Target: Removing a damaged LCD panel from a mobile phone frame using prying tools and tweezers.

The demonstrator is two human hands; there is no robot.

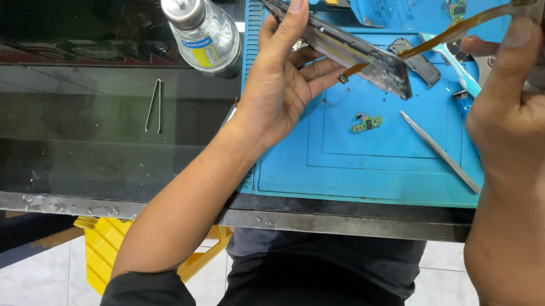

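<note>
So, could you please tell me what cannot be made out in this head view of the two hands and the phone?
- Phone frame in the left hand: its face is turned edge-on and partly behind the fingers.
- Right hand: what it grips at the end of the orange ribbon cable is cut off by the top edge.
- Small green circuit board on the blue mat: its parts are too small to read.
- Bottle: label blurred.

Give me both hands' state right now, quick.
Left hand: closed on a dark phone frame, held tilted above the blue mat.
Right hand: closed, pinching the upper end of an orange flex ribbon.
</note>
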